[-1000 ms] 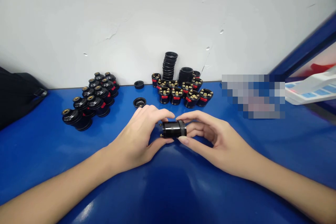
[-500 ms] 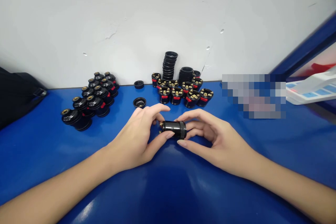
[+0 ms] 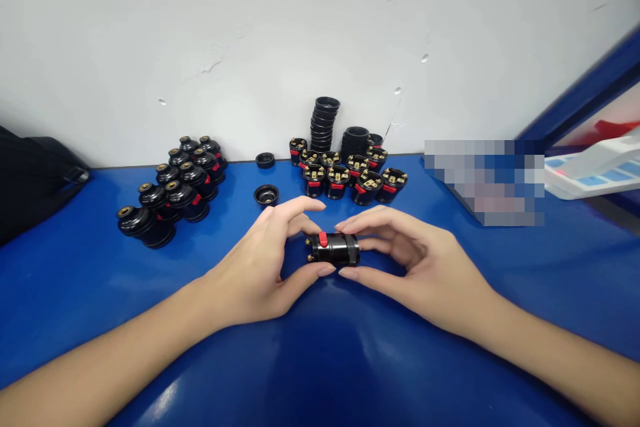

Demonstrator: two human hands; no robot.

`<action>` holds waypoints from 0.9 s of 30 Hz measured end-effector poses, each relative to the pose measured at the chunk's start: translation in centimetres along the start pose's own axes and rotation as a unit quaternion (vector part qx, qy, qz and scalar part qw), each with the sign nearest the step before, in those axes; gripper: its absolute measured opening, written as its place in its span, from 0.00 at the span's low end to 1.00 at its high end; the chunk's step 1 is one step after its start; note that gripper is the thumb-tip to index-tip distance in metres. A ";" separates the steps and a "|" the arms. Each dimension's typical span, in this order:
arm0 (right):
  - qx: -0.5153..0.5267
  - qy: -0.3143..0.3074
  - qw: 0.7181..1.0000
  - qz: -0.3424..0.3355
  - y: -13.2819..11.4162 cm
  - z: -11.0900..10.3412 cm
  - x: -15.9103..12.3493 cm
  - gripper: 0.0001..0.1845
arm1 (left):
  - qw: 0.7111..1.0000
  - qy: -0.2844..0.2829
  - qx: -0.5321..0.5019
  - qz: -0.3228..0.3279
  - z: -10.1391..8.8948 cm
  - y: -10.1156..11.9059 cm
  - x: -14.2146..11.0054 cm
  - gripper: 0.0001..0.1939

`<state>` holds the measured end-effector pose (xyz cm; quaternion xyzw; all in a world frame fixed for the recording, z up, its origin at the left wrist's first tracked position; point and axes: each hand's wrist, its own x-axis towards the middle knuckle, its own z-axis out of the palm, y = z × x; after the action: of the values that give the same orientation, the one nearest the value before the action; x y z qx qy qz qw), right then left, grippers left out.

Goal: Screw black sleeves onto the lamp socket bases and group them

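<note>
A black lamp socket [image 3: 334, 250] with a red tab and brass screws lies sideways between both hands, just above the blue table [image 3: 320, 353]. My left hand [image 3: 260, 267] pinches its left end with thumb and fingers. My right hand [image 3: 420, 267] grips its ringed right end with thumb below and fingers above. Both hands are closed on the same part.
Finished black sockets [image 3: 170, 190] cluster at the back left. Socket bodies with brass and red parts [image 3: 350, 180] and a stack of black rings [image 3: 323, 123] stand against the white wall. Two loose black caps [image 3: 265, 195] lie between. A dark bag [image 3: 35, 173] sits far left; a white tray [image 3: 590, 170] far right.
The socket has been turned in my fingers, so its red tab now faces up. Both hands stay in nearly the same place on the table.
</note>
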<state>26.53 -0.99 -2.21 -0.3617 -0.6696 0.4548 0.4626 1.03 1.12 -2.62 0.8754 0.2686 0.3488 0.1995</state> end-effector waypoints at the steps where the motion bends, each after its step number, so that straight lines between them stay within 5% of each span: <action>1: 0.000 0.000 1.000 0.008 0.0 0.0 0.0 0.18 | 1.000 0.010 -0.006 0.010 0.1 0.0 0.0 0.37; 10: 0.059 -0.010 0.994 0.087 -1.0 -0.1 -0.1 0.21 | 0.992 0.065 0.011 0.106 0.3 -0.1 0.1 0.28; 15: 0.088 -0.018 0.989 0.117 -1.3 0.1 -0.1 0.21 | 0.991 0.063 0.055 0.106 -0.1 0.3 0.0 0.23; 20: 0.045 -0.008 0.994 0.099 -1.0 0.2 0.0 0.19 | 0.988 0.047 0.075 0.124 -0.4 -0.3 0.2 0.28; 23: 0.022 -0.005 0.997 0.075 -0.8 0.1 0.1 0.17 | 0.988 0.020 0.131 0.082 -0.9 -0.6 0.4 0.31; 27: 0.028 -0.005 0.998 0.062 -0.6 0.2 0.2 0.17 | 0.973 0.047 0.217 -0.066 -1.4 -1.3 0.4 0.27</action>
<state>26.26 -1.08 -1.64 -0.3871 -0.6352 0.5030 0.4401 -0.17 2.60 -2.11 0.8608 0.4044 0.3088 0.0147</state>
